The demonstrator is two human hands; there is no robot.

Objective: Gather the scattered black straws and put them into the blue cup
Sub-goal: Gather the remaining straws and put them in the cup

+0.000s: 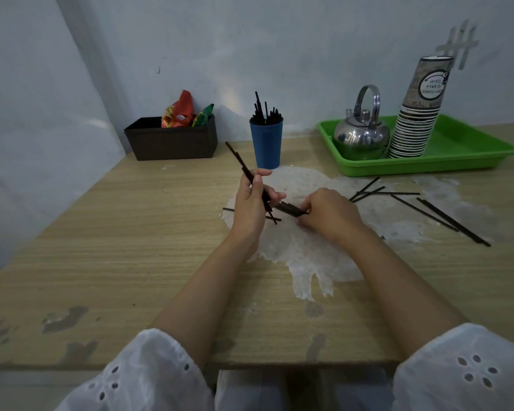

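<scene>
The blue cup (266, 143) stands upright at the back of the wooden table (116, 247) with several black straws (264, 111) sticking out of it. My left hand (252, 200) grips a thin bundle of black straws (238, 158) that slants up and to the left. My right hand (328, 212) lies on the table, its fingers closed on a small bunch of straws (291, 208) between the two hands. Several more loose straws (428, 207) lie scattered on the table to the right.
A green tray (469, 149) at the back right holds a metal kettle (361, 133) and a tall stack of paper cups (419, 114). A dark box (172, 142) with snack packets stands at the back left. A worn white patch (309, 256) covers the table's middle.
</scene>
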